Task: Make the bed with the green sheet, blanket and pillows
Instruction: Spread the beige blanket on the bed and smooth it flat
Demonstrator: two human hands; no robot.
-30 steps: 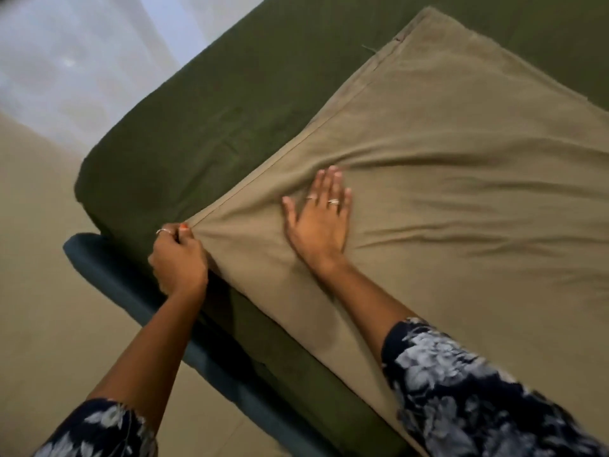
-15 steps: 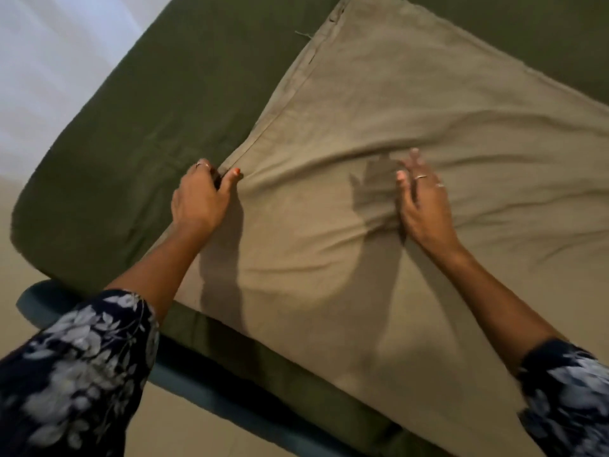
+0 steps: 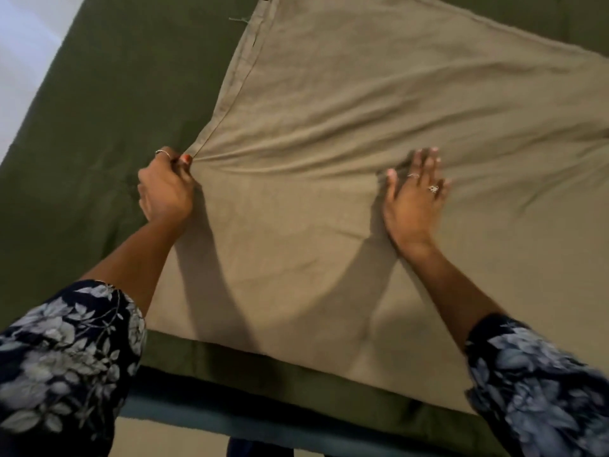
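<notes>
A dark green sheet [image 3: 99, 133] covers the mattress. A tan blanket [image 3: 346, 103] lies spread over it, reaching past the near edge of the bed. My left hand [image 3: 166, 189] pinches the blanket's hemmed left edge, and creases fan out from the pinch towards the right. My right hand [image 3: 417, 196] lies flat on the blanket with straight fingers, pressing it down about an arm's width to the right. No pillows are in view.
The bed's dark blue base [image 3: 204, 420] shows under the mattress at the near edge. Pale floor [image 3: 19, 37] lies beyond the bed at the upper left, and beige floor [image 3: 158, 440] shows below the base.
My left hand has moved up along the blanket's left hem, away from the bed's near corner. My right hand has slid rightwards across the blanket, and the two hands are now farther apart.
</notes>
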